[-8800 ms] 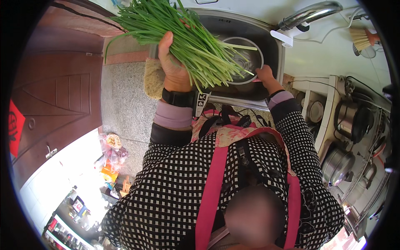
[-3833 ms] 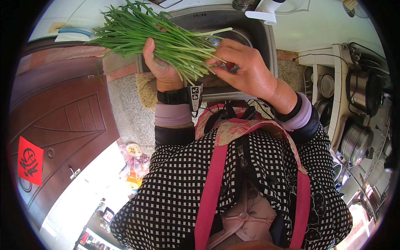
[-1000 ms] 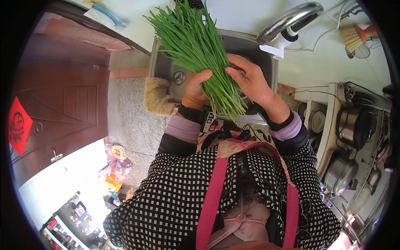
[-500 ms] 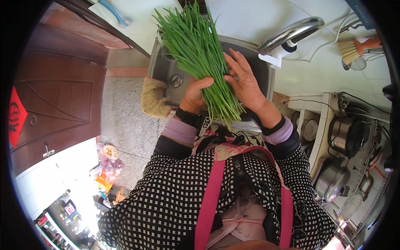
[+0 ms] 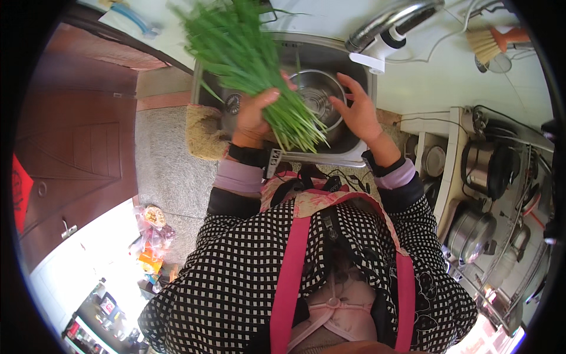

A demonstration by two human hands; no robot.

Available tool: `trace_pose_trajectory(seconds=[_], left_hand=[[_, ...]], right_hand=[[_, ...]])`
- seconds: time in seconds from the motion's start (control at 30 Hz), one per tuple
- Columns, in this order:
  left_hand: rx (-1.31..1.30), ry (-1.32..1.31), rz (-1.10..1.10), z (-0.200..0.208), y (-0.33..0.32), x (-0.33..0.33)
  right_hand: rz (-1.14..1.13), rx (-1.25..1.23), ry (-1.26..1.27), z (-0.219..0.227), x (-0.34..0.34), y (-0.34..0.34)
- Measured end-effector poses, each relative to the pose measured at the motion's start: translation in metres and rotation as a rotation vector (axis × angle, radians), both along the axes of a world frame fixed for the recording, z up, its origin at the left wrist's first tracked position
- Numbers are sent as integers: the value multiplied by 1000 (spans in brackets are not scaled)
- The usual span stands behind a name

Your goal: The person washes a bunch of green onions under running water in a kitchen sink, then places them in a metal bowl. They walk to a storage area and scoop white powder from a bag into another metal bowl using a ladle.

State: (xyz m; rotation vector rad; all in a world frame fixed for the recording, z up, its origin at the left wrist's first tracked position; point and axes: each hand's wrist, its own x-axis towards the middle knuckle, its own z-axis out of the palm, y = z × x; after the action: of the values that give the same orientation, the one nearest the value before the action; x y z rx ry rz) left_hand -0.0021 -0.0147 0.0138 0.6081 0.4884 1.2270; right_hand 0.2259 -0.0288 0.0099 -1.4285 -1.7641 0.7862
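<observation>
A thick bunch of long green Chinese chives (image 5: 236, 50) slants over the left part of a steel sink (image 5: 359, 144), its pale stem ends pointing toward me. My left hand (image 5: 254, 118) is wrapped round the lower stems, and motion blurs the leaves. To the right, my right hand (image 5: 358, 112) is apart from the bunch, thumb and fingers spread with nothing between them. A round metal bowl (image 5: 315, 94) sits in the sink between my hands, partly hidden by the stems. The sink drain (image 5: 233, 104) shows left of my left hand.
A chrome faucet (image 5: 389, 23) with a white attachment arches over the sink's far right. A beige cloth (image 5: 203, 133) hangs over the left rim. A brush (image 5: 495, 44) hangs on the right wall; pots (image 5: 471, 236) stand on the right. A brown door (image 5: 76, 141) is at left.
My left hand has swung the chives to the left, and my right hand has let go of them. The bowl in the sink has come into sight.
</observation>
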Motion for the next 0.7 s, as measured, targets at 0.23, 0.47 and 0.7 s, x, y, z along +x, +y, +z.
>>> trace_pose_trajectory(seconds=[0.23,0.47,0.7], left_hand=[[-30,-134,264,-24,12,-42],[-183,-144,378,-30,22,-15],[-195,-51,465,-25,29,9]], right_hand=[[-210,-159,-61,-7,52,11],[-86,253,-781,-16,36,37],[75,166,-1244,-61,42,37]])
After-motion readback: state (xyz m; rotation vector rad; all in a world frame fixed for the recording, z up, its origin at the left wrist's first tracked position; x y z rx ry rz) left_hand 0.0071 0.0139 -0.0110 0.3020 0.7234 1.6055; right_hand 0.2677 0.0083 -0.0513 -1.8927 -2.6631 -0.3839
